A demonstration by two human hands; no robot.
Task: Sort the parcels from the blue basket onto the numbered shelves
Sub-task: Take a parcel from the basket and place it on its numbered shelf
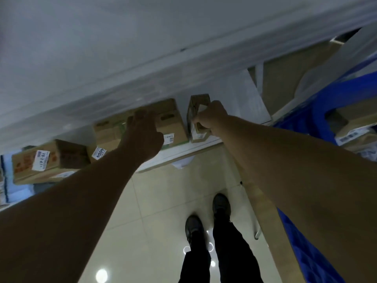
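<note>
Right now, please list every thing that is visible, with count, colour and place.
small cardboard box: 1, brown, upright at shelf edge
large cardboard box: 1, brown, on shelf, centre
box labelled 4004: 1, brown, left of that
orange-printed box: 1, brown, far left
shelf: 1, white, across middle
basket: 1, blue, right side
parcels: count unclear, brown, in basket
floor tiles: beige, below
shoes: 2, dark, on floor
left hand: 1, rests on large cardboard box
right hand: 1, grips small cardboard box
</note>
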